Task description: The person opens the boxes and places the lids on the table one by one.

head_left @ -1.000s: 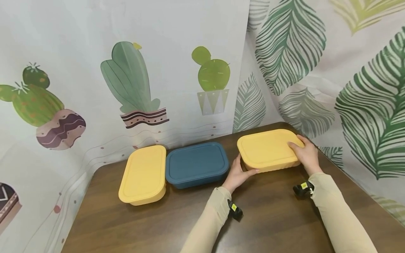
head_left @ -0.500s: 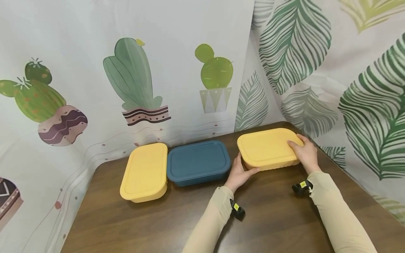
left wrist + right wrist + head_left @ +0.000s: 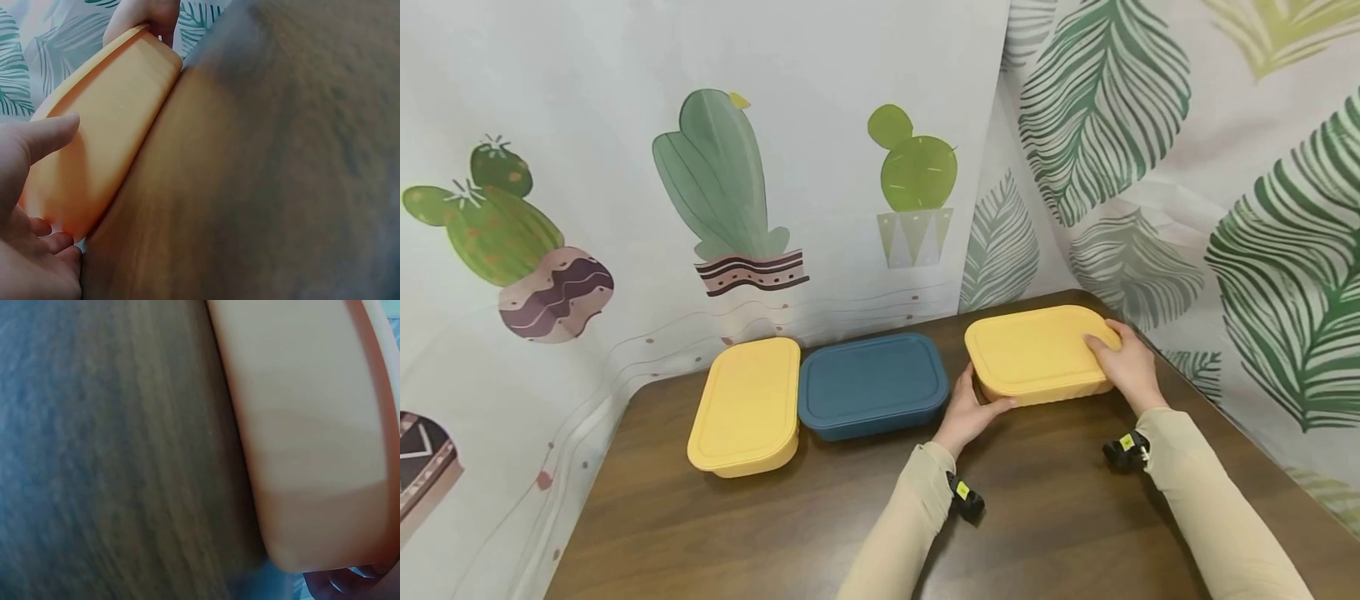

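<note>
A yellow lidded food container [image 3: 1037, 350] sits at the right end of the table, held between both hands. My left hand [image 3: 964, 412] grips its near left corner, the thumb along the front wall and the fingers round the left side. In the left wrist view, the thumb [image 3: 56, 134] lies against the wall and fingertips curl at the container's lower end. My right hand [image 3: 1127, 367] grips the right end, its thumb on the lid and the fingers over the far side. In the right wrist view, the wall [image 3: 306, 444] fills the right half, and only bits of fingers [image 3: 344, 581] show.
A blue lidded container [image 3: 874, 383] stands left of the hands, near the back wall. Beside it, seemingly touching, is a second yellow container [image 3: 747, 404], turned lengthwise. The brown wooden table [image 3: 760, 533] meets patterned wall sheets [image 3: 827, 167] at the back and right.
The camera view has shifted slightly, so the whole scene sits a little farther right. Both hands keep their hold on the right-hand yellow container, which stays in place.
</note>
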Tool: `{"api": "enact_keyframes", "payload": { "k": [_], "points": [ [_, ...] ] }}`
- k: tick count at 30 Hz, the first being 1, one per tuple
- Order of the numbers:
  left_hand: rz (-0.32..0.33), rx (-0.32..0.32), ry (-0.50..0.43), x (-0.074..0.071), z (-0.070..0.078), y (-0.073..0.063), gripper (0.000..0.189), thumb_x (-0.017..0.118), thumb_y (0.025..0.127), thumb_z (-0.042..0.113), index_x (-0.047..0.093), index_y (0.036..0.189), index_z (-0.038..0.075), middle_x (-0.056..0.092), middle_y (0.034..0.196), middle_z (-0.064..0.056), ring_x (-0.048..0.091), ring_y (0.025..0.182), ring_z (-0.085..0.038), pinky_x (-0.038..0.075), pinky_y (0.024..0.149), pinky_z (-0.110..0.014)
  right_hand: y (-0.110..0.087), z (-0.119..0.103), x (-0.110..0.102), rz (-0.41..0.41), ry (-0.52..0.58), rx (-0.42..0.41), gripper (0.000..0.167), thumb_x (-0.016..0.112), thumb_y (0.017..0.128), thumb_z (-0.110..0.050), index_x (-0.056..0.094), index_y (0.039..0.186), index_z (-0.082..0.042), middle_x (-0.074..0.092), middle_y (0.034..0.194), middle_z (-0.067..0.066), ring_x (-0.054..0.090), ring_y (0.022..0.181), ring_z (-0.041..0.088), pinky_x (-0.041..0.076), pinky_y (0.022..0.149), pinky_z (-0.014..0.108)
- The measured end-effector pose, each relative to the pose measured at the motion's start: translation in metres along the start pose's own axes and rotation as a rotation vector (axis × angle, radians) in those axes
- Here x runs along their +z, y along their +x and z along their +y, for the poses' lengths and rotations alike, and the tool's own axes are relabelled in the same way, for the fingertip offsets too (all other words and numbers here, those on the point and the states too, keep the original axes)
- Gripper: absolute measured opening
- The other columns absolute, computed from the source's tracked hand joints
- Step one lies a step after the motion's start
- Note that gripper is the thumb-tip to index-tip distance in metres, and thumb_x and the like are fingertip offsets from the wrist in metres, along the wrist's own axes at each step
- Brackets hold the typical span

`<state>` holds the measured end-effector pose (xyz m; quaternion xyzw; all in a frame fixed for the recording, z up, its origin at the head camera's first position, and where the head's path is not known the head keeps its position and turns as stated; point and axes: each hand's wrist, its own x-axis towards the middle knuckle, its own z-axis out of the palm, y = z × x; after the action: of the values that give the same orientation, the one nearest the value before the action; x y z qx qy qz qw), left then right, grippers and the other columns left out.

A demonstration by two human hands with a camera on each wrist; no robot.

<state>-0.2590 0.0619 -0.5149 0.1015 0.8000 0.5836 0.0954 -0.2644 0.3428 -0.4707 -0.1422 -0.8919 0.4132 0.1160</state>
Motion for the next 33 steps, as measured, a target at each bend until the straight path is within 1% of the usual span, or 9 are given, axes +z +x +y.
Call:
{"api": "enact_keyframes", "payload": {
  "k": [3, 9, 13, 18, 21, 26, 30, 33],
  "points": [
    [0.002, -0.008, 0.004, 0.002, 0.000, 0.000, 0.107, 0.084, 0.078, 0.046, 0.024, 0.161, 0.017, 0.032, 0.160, -0.004, 0.031, 0.146, -0.022, 0.031, 0.115, -0.044, 0.000, 0.002, -0.002, 0.002, -0.023, -0.026, 0.077, 0.047, 0.103, -0.049, 0.026, 0.157, 0.001, 0.030, 0.153, 0.037, 0.028, 0.136, 0.060, 0.026, 0.108, 0.067],
    [0.004, -0.013, 0.007, 0.003, 0.001, -0.002, 0.105, 0.085, 0.079, 0.046, 0.025, 0.160, 0.017, 0.033, 0.159, -0.004, 0.032, 0.145, -0.020, 0.031, 0.115, -0.044, 0.001, 0.004, -0.006, 0.013, -0.078, -0.112, 0.072, 0.047, 0.104, -0.040, 0.027, 0.154, 0.008, 0.032, 0.146, 0.044, 0.031, 0.132, 0.062, 0.027, 0.105, 0.070],
    [0.006, -0.013, 0.015, 0.003, 0.001, -0.001, 0.105, 0.084, 0.079, 0.046, 0.025, 0.160, 0.017, 0.033, 0.159, -0.004, 0.032, 0.145, -0.020, 0.031, 0.115, -0.044, 0.001, 0.001, -0.010, 0.024, -0.070, -0.148, 0.072, 0.046, 0.104, -0.036, 0.023, 0.154, 0.010, 0.032, 0.145, 0.044, 0.031, 0.131, 0.063, 0.027, 0.104, 0.071],
    [0.010, -0.015, 0.021, 0.002, 0.001, -0.001, 0.105, 0.083, 0.079, 0.048, 0.025, 0.160, 0.017, 0.032, 0.159, -0.004, 0.032, 0.145, -0.021, 0.032, 0.115, -0.044, 0.001, -0.005, -0.014, 0.025, -0.058, -0.176, 0.074, 0.046, 0.105, -0.036, 0.017, 0.156, 0.009, 0.031, 0.145, 0.043, 0.031, 0.130, 0.063, 0.027, 0.102, 0.072],
    [0.008, -0.011, 0.029, 0.001, 0.001, -0.001, 0.105, 0.083, 0.080, 0.049, 0.024, 0.161, 0.017, 0.032, 0.159, -0.004, 0.032, 0.145, -0.021, 0.032, 0.115, -0.044, 0.000, -0.009, -0.014, 0.026, -0.060, -0.204, 0.074, 0.048, 0.104, -0.036, 0.020, 0.155, 0.009, 0.033, 0.145, 0.043, 0.032, 0.130, 0.062, 0.027, 0.102, 0.072],
    [0.008, -0.008, 0.030, 0.001, 0.000, -0.001, 0.105, 0.083, 0.080, 0.048, 0.024, 0.161, 0.016, 0.032, 0.159, -0.005, 0.032, 0.145, -0.022, 0.032, 0.115, -0.045, -0.004, -0.015, -0.011, 0.008, -0.099, -0.244, 0.070, 0.049, 0.104, -0.037, 0.027, 0.154, 0.008, 0.035, 0.145, 0.041, 0.031, 0.132, 0.061, 0.026, 0.103, 0.072],
    [0.009, -0.007, 0.031, 0.001, -0.001, 0.000, 0.105, 0.083, 0.079, 0.049, 0.025, 0.160, 0.016, 0.033, 0.159, -0.005, 0.032, 0.145, -0.022, 0.032, 0.114, -0.044, -0.011, -0.021, -0.007, -0.019, -0.118, -0.284, 0.067, 0.051, 0.104, -0.037, 0.033, 0.152, 0.006, 0.037, 0.143, 0.041, 0.036, 0.128, 0.060, 0.030, 0.100, 0.071],
    [0.006, -0.005, 0.033, 0.001, -0.001, 0.000, 0.105, 0.082, 0.080, 0.050, 0.025, 0.160, 0.017, 0.033, 0.159, -0.004, 0.032, 0.145, -0.021, 0.032, 0.114, -0.044, -0.018, -0.028, -0.005, -0.049, -0.131, -0.337, 0.066, 0.055, 0.103, -0.038, 0.038, 0.149, 0.007, 0.039, 0.141, 0.041, 0.039, 0.127, 0.059, 0.032, 0.100, 0.070]
  ]
}}
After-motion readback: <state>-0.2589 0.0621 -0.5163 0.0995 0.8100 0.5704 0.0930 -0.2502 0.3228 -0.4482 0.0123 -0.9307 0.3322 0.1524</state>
